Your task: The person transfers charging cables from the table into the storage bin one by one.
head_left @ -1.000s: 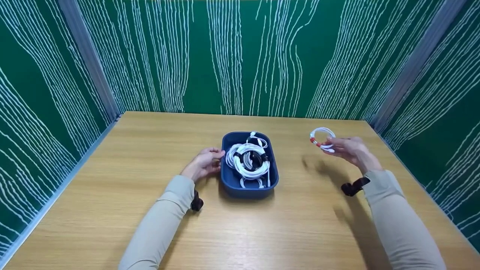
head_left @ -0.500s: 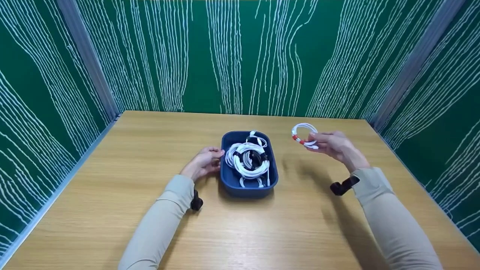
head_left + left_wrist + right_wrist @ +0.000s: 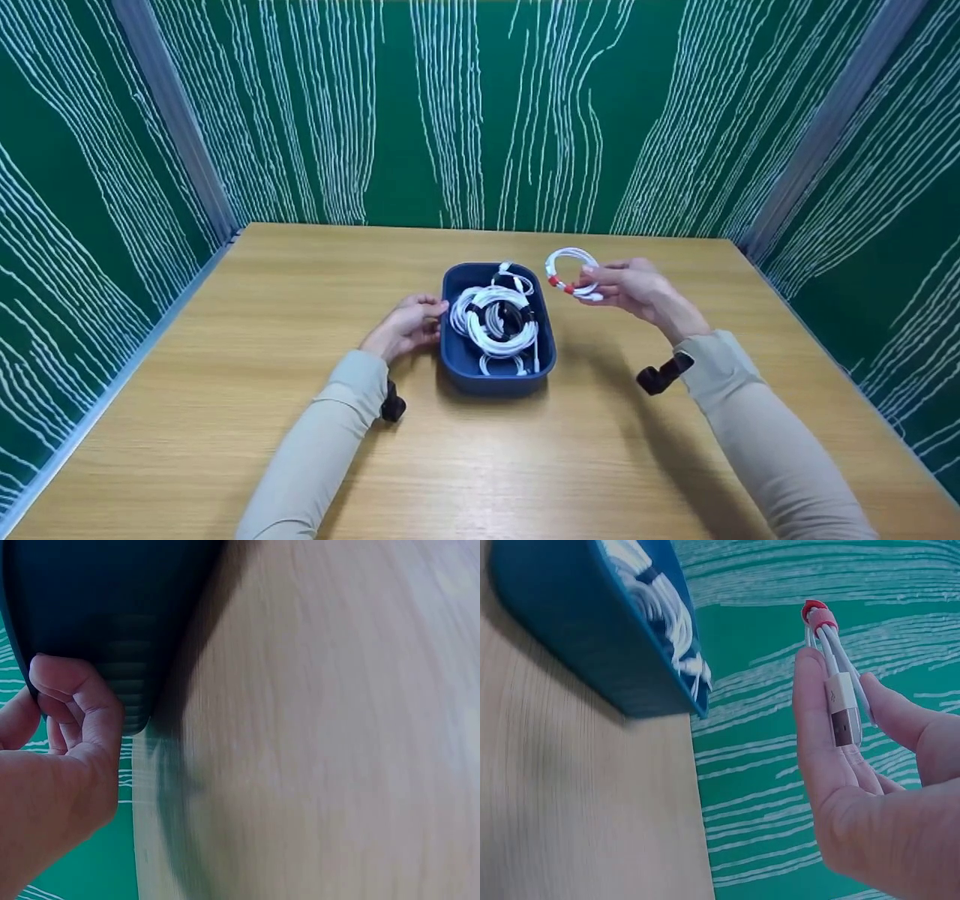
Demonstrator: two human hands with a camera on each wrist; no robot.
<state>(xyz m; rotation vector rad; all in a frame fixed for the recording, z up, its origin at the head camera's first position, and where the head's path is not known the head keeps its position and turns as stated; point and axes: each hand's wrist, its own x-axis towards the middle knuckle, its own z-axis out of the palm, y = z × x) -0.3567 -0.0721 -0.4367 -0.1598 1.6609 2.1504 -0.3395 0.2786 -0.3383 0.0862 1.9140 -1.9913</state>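
Note:
My right hand [image 3: 637,289] pinches a coiled white USB cable [image 3: 571,251] between thumb and fingers, held above the table just right of the bin. Red ties [image 3: 823,618] bind the coil, and its USB plug [image 3: 845,716] lies along the fingers in the right wrist view. A dark blue plastic bin [image 3: 497,386] stands on the table with several coiled cables inside. The largest is a white cable coil [image 3: 480,341] with black ties, lying on top of the others. At the bin's left side my left hand [image 3: 407,324] grips the rim, thumb and fingers on it.
A wooden table [image 3: 300,285] carries the bin near its middle. Green panels [image 3: 397,112] with white wavy lines rise behind and on both sides, joined by grey posts [image 3: 180,112] at the corners.
The right hand has moved left with the white USB cable, from the table's right side to close beside the bin. The left hand and the bin have stayed in place.

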